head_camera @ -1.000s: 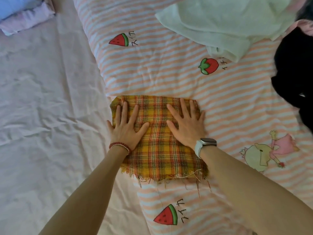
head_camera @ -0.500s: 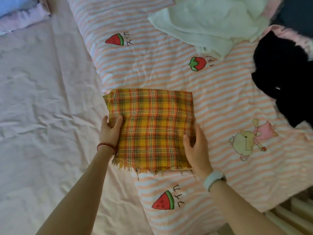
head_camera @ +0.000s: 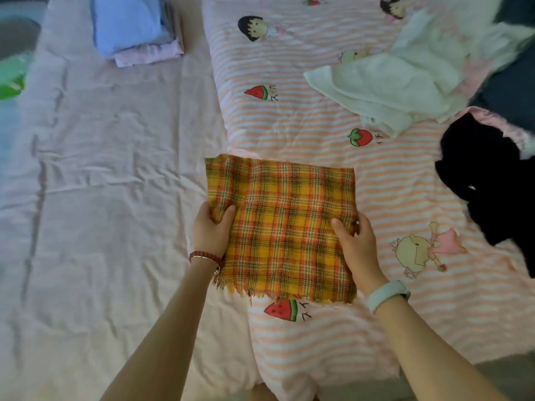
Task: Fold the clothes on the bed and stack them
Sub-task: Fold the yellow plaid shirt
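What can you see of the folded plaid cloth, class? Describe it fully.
The plaid cloth is woven, yellow with orange, red and green checks, folded into a flat, roughly square pad, its near edge frayed. It lies on the striped quilt. The left hand and right hand each pinch a side edge, thumbs on top.

Black garment (head_camera: 489,192) cut off at right edge, green object (head_camera: 10,79) (blurred) cropped left

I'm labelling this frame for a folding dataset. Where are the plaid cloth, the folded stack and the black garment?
plaid cloth (head_camera: 285,227): head view, centre of the folded square.
folded stack (head_camera: 130,23): head view, blue top piece.
black garment (head_camera: 489,180): head view, middle of the crumpled heap.
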`<action>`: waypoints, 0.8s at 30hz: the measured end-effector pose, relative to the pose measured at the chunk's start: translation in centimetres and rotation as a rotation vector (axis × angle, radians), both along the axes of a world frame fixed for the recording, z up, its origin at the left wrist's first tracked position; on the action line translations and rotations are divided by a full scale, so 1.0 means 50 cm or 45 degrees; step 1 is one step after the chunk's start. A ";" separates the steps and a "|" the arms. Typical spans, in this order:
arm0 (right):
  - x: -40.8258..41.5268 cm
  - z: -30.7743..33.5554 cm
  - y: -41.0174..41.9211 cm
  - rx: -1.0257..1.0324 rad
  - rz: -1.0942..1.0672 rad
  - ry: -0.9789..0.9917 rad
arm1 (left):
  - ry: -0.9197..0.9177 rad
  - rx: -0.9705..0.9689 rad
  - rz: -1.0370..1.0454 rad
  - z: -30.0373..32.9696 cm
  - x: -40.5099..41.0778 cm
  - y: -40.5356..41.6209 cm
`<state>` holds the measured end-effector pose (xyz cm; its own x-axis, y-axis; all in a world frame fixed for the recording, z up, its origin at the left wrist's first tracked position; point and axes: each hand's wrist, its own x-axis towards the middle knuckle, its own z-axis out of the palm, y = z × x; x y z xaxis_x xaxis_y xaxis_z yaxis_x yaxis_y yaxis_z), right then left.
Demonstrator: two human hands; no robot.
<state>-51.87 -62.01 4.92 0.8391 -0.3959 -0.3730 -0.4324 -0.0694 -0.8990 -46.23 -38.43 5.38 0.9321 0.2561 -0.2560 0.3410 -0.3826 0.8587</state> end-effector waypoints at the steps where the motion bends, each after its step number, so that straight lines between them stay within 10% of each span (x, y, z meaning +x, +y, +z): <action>1: -0.031 0.017 0.009 0.009 0.036 -0.008 | -0.001 0.004 0.039 0.016 -0.046 0.015; 13: -0.295 0.096 0.222 0.084 0.496 0.135 | 0.152 -0.015 0.510 0.126 -0.480 0.226; 24: -0.323 0.176 0.737 0.064 0.888 -0.017 | 0.041 0.050 0.872 0.207 -0.636 0.710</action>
<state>-68.02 -25.18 13.71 0.8958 0.2541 -0.3646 -0.2910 -0.2846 -0.9134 -78.05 -2.93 15.72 0.5485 0.7949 -0.2594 0.5426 -0.1023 0.8337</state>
